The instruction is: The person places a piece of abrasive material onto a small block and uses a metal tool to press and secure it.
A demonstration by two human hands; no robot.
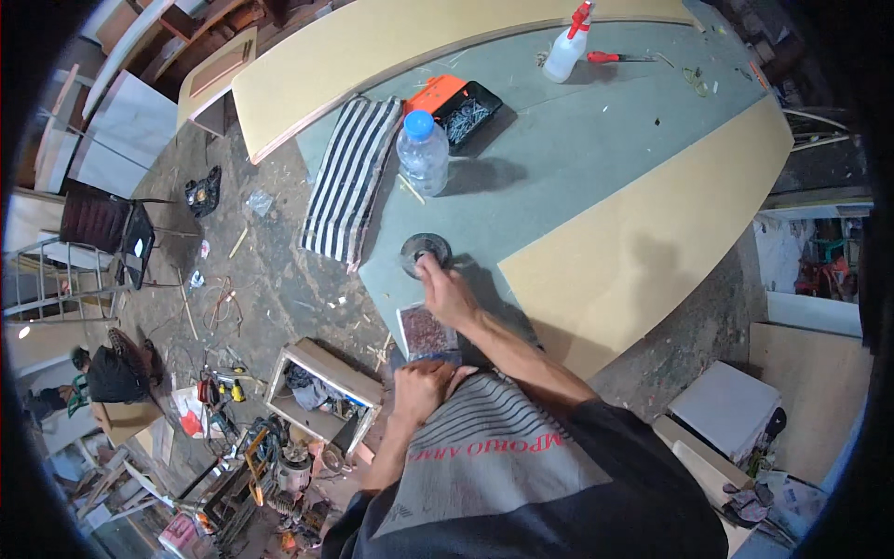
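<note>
Grey-green tabletop (577,140) bears two bottles (424,166); right fingers (428,265) hold one disc (410,253).

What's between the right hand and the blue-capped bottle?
The head view shows a dark round disc at the right hand, then greenish board with a pale stick.

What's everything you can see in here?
Table: one, grey-green, centre
Boards: two, tan, on table
Spray bottle: one, white, far side
Screwdriver: one, red-handled, beside it
Bottle: one, clear, on table
Box: one, orange-black, behind bottle
Cloth: one, black-white, table's left
Disc: one, dark, near end
Speckled block: one, reddish, near edge
Chair: one, dark, left
Tools: many, mixed colours, lower left
Co-worker: one, dark clothing, left
Left grip: one, bare, at shirt
Right grip: one, bare, on disc
</note>
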